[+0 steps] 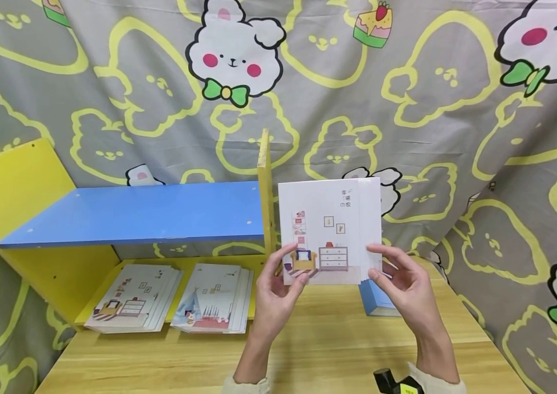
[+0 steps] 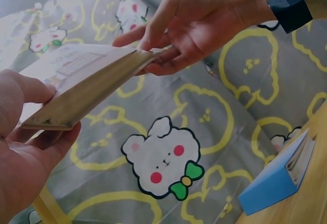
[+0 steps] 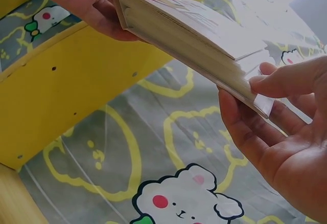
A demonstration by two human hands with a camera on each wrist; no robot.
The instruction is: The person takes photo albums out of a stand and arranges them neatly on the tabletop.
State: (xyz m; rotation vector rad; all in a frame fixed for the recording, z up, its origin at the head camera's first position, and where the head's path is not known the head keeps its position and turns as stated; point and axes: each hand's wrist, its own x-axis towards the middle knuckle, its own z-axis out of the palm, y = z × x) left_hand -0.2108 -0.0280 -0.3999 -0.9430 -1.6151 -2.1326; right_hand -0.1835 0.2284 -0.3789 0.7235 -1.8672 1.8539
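Both hands hold up a white notebook (image 1: 328, 230), its cover printed with an armchair, a chest of drawers and small framed pictures. My left hand (image 1: 278, 287) pinches its lower left corner, thumb over the cover and fingers behind. At the lower right edge, the right hand (image 1: 406, 282) grips it between thumb and fingers. From the right wrist view, the notebook (image 3: 189, 35) shows a thick block of pages, and the right thumb presses on the layered page edges. A blue book (image 1: 379, 300) lies on the table behind the right hand, partly hidden by the notebook.
To the left stands a yellow shelf unit (image 1: 81, 273) with a blue upper board (image 1: 150, 210). On its bottom level lie a notebook with the same armchair print (image 1: 131, 298) and one with a tent print (image 1: 209, 301). A patterned curtain (image 1: 337, 109) hangs behind the wooden table (image 1: 328, 339).
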